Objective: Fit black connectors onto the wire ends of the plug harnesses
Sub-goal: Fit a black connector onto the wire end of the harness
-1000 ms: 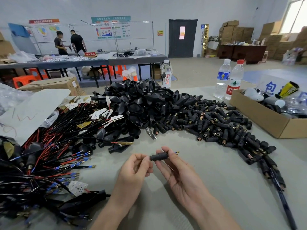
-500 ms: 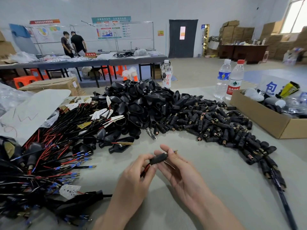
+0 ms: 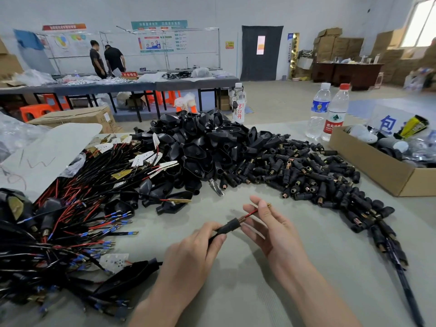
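My left hand [image 3: 195, 253] pinches a small black connector [image 3: 228, 226] low in the middle of the table. A red wire [image 3: 250, 214] with a brass terminal [image 3: 268, 205] sticks out of the connector's brass end, and my right hand [image 3: 271, 228] holds that wire between thumb and fingertips. Loose black connectors [image 3: 306, 173] lie heaped to the right. A tangle of plug harnesses [image 3: 59, 220] with red and black wires covers the left side. Black plug shells [image 3: 203, 145] are piled in the middle behind my hands.
An open cardboard box [image 3: 372, 166] of odds and ends stands at the right edge. Two water bottles [image 3: 330, 112] stand behind the connector heap, a third bottle [image 3: 237, 103] behind the shells. A white board [image 3: 47, 152] leans at left. Two people stand at a far bench.
The connector has slid back along the wire toward my left hand, and the red wire with its brass terminal now shows beyond it. My right hand shifted from the connector to the wire.
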Tool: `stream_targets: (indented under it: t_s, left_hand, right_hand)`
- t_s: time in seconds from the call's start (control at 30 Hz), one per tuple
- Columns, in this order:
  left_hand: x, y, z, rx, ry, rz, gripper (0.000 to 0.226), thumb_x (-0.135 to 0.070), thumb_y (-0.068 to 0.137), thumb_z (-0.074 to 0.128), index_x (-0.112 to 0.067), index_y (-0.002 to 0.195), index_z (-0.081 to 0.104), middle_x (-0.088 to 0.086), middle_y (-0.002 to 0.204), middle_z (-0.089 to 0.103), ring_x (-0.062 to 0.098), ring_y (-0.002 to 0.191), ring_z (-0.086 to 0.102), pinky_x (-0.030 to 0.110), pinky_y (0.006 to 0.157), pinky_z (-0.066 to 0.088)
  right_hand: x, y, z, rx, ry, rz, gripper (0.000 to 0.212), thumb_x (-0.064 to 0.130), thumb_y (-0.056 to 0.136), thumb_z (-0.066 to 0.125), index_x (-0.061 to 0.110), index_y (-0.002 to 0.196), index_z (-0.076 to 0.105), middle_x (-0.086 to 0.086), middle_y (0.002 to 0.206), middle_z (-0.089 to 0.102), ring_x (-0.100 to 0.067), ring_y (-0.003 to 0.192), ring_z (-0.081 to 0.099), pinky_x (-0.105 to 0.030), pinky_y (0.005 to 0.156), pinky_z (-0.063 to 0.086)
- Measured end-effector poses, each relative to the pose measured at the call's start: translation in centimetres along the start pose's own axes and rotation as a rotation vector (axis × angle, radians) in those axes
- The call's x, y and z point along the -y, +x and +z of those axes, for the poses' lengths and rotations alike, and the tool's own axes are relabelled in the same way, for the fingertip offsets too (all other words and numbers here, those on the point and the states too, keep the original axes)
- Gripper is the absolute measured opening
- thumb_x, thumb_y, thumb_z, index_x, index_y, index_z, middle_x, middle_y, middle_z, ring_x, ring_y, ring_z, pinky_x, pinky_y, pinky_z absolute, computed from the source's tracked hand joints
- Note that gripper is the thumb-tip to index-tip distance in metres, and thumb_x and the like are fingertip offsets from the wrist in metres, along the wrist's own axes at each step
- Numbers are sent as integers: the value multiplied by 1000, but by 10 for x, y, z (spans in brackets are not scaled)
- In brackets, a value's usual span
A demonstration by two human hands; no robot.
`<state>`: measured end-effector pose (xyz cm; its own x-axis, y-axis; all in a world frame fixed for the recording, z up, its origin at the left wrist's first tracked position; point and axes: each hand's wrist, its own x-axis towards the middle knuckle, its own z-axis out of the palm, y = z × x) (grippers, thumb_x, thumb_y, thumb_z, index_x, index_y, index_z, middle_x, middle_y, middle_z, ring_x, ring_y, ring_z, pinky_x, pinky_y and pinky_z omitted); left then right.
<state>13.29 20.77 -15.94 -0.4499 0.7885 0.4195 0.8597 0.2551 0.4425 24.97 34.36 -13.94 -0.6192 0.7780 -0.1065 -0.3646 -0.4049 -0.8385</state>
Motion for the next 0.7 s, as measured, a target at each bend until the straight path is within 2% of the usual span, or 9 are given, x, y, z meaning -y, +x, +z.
stream_targets:
  t_s: [0.17, 0.27, 0.43, 0.53, 0.6, 0.7]
  left_hand:
    - [-4, 1, -3, 9, 30, 14, 32, -55, 98, 30, -38, 112, 53, -25, 67, 49, 5, 73, 52, 27, 58, 43]
    - [-5, 0, -2, 9, 39, 25, 27, -52, 100, 35, -38, 114, 52, -22, 65, 46, 2, 60, 47, 29, 58, 43]
    - [-5, 0, -1, -17, 48, 30, 36, -55, 99, 30, -35, 116, 55, -14, 63, 47, 13, 58, 50, 36, 58, 47]
    - [-4, 0, 0, -66, 43, 50, 32, -49, 100, 40, -31, 120, 59, -11, 71, 59, 16, 64, 60, 39, 57, 49]
    - [-5, 1, -2, -101, 54, 69, 30, -46, 100, 45, -29, 119, 60, -10, 73, 63, 15, 61, 61, 37, 52, 49]
    - [-4, 1, -5, -145, 83, 99, 25, -44, 98, 49, -28, 114, 60, -13, 64, 53, 11, 54, 57, 33, 45, 47]
  right_hand:
    - [2, 2, -5, -35, -5, -53, 27, 37, 81, 66, 21, 100, 79, -3, 97, 75, -17, 84, 72, -24, 71, 59]
    - [1, 4, -7, -43, 4, -62, 27, 37, 82, 65, 22, 100, 79, -2, 96, 75, -15, 83, 72, -25, 70, 59]
    - [-7, 3, -4, 16, 51, 38, 37, 37, 80, 65, 16, 110, 72, -4, 109, 75, -18, 87, 73, -25, 69, 59]
    - [-16, -1, 5, 118, 16, 118, 32, 32, 83, 65, 10, 105, 74, -10, 112, 74, -23, 89, 73, -27, 69, 59]
    - [-17, -1, 7, 123, 1, 98, 29, 31, 84, 64, 11, 101, 76, -11, 110, 74, -23, 88, 73, -28, 69, 59]
    - [-12, 2, 2, 62, 2, 46, 25, 31, 87, 61, 14, 98, 76, -8, 108, 75, -20, 83, 73, -26, 66, 59]
